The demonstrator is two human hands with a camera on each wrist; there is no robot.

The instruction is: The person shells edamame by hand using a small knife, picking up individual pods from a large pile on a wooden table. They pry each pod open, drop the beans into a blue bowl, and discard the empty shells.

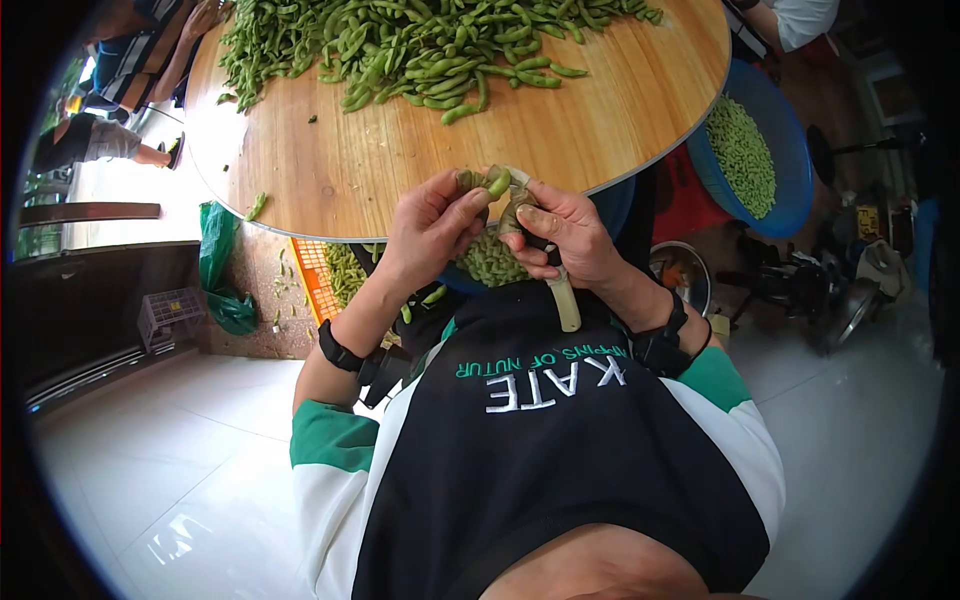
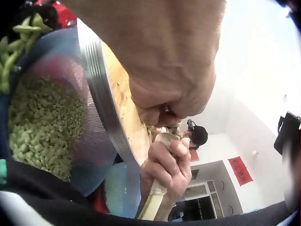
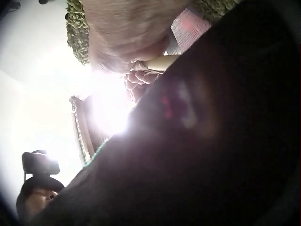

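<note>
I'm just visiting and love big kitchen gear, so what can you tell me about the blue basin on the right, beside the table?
The blue basin is round and wide, apparently plastic, with a smooth curved wall. It sits upright below the right edge of the wooden table, which hides part of its rim. Pale green shelled beans cover its bottom. Neither the left hand nor the right hand touches it.

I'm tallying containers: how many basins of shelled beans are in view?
2: the right basin beside the table, and the near basin, partly under its near edge. More may be hidden.
</note>
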